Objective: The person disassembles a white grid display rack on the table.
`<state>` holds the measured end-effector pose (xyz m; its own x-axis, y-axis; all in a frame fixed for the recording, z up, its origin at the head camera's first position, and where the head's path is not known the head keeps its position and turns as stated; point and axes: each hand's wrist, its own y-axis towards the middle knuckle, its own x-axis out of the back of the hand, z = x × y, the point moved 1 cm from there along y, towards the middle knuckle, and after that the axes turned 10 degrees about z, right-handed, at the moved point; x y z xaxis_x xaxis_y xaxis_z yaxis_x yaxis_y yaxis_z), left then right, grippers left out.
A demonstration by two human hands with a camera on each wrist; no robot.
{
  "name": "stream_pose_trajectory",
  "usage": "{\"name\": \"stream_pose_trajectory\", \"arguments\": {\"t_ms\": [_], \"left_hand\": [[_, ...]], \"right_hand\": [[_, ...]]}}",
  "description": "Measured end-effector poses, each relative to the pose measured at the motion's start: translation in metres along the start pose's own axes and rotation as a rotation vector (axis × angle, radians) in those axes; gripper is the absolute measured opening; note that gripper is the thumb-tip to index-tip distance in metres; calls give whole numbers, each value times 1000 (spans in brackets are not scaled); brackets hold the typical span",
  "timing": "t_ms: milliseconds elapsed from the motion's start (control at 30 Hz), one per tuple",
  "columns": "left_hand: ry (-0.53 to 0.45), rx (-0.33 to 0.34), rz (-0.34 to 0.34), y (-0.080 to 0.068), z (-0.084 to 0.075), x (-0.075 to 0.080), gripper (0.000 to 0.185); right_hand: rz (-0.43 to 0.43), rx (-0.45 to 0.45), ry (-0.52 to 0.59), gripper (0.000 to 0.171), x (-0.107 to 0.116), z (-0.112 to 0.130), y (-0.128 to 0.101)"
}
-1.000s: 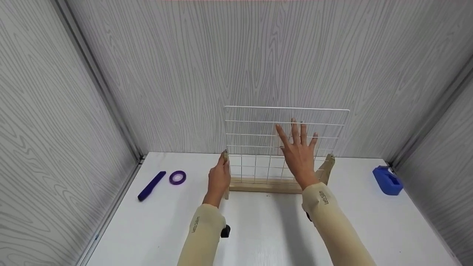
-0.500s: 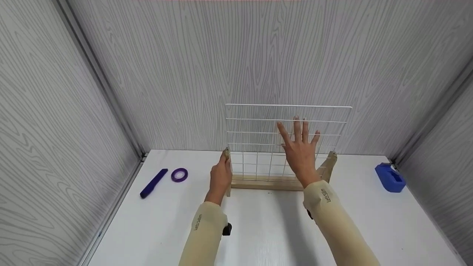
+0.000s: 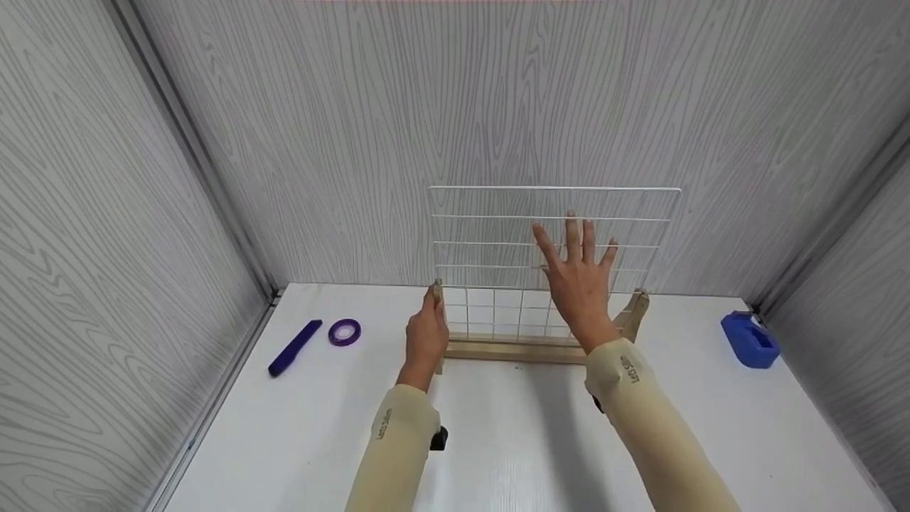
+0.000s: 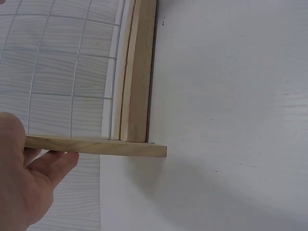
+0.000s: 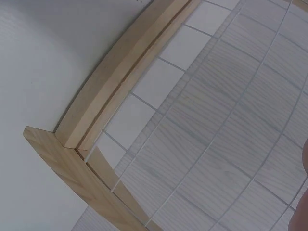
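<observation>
A white wire grid panel (image 3: 498, 244) stands upright in a wooden stand (image 3: 512, 350) near the back of the table. My left hand (image 3: 426, 336) grips the stand's left side piece (image 4: 96, 146), with fingertips below the wood in the left wrist view. Flat against the grid's front lies my right hand (image 3: 579, 291), its fingers spread and straight. In the right wrist view only part of that hand shows at the right edge, beside the wires. There the grid's lower edge stands by the grooved crossbar (image 5: 115, 74), near the right side piece (image 5: 72, 173).
On the left of the white table (image 3: 498, 441) lie a dark purple bar-shaped thing (image 3: 295, 348) and a purple ring-shaped roll (image 3: 345, 332). A blue tape dispenser (image 3: 750, 340) stands at the right. Grey wood-patterned walls (image 3: 355, 142) rise behind and at both sides.
The grid's top edge has risen in the head view, and the panel stands more upright. My right hand has moved up slightly with it, while the left keeps its grip on the stand.
</observation>
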<state>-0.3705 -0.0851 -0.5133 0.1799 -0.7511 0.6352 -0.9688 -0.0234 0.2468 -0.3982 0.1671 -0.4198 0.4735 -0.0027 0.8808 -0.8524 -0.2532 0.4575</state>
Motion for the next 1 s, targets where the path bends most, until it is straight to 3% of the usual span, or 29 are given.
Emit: {"name": "stream_pose_trajectory", "arguments": {"t_ms": [167,467,1000], "left_hand": [[7,6,-1,0,0,0,42],[-11,15,3,0,-1,1,41],[-18,-19,-25,-1,0,0,40]], "right_hand": [[12,-3,7,79,1,-1,1],[-71,1,16,79,10,-4,10],[-105,22,9,74,30,-10,19]]}}
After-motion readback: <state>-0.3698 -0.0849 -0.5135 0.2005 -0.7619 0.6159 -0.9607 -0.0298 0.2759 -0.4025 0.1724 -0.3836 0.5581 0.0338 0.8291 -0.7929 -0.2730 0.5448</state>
